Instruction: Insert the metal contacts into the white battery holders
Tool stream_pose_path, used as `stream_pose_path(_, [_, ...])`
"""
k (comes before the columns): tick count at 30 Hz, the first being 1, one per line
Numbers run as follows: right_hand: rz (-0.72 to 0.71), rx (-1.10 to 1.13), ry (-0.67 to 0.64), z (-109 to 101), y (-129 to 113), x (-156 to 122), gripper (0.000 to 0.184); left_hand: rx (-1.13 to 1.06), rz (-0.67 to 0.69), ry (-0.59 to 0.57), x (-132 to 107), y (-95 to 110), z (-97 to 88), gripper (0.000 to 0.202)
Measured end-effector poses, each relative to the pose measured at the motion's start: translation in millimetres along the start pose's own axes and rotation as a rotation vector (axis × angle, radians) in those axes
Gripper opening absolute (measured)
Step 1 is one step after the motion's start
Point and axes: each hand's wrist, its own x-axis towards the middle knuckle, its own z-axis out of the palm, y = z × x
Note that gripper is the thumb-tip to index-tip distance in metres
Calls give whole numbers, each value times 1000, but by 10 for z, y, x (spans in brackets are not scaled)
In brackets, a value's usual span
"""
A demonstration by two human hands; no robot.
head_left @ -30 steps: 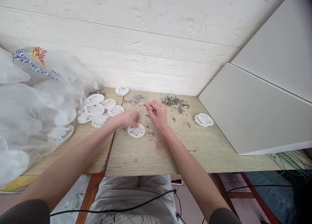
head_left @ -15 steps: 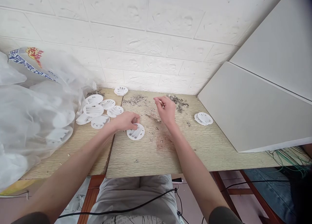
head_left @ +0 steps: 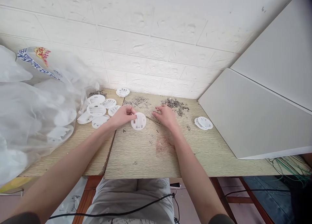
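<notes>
My left hand (head_left: pixel 123 116) pinches the left edge of a white round plastic disc (head_left: pixel 138 122) with slots and small dark marks, tilted up from the table. My right hand (head_left: pixel 167 116) is over small metal pieces, thumb and forefinger apart, with nothing visible between them. A thin brass-coloured tool (head_left: pixel 153 121), like tweezers, lies by its fingers. Behind the hands are a heap of dark metal clips (head_left: pixel 175 103) and a spread of small silvery pieces (head_left: pixel 138 101). More white discs (head_left: pixel 96 110) lie piled left of my left hand.
A large clear plastic bag (head_left: pixel 36 120) of white parts fills the left side. Stacked discs (head_left: pixel 203 123) lie at right, others (head_left: pixel 123 92) near the brick-patterned wall (head_left: pixel 136 48). A grey-white panel (head_left: pixel 263 113) leans at right beside green wires (head_left: pixel 290 165). A seam divides the tabletop (head_left: pixel 146 162).
My left hand has lifted and tilted the disc, moving it slightly up and right. My right hand has lowered toward the small pieces, and its fingers have spread.
</notes>
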Motion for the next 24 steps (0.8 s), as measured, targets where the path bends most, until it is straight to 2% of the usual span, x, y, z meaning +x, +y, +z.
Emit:
stream_pose_path(3, [-4, 4, 29, 10, 15, 5, 29, -28, 22, 21, -8, -2, 31, 16])
stream_pose_path(8, [155, 4, 272, -41, 166, 20, 24, -63, 26, -6, 6, -42, 49, 18])
stream_pose_path(10, [214, -50, 305, -65, 237, 21, 27, -68, 23, -9, 12, -53, 49, 17])
stream_pose_path(14, [355, -193, 166, -102, 297, 14, 35, -60, -16, -3, 16, -58, 47, 18])
stream_pose_path(16, [374, -222, 100, -115, 292, 12, 35, -53, -24, -4, 17, -59, 44, 19])
stream_pose_path(24, [363, -151, 97, -131, 284, 26, 29, -8, -72, 31, 1, -5, 58, 14])
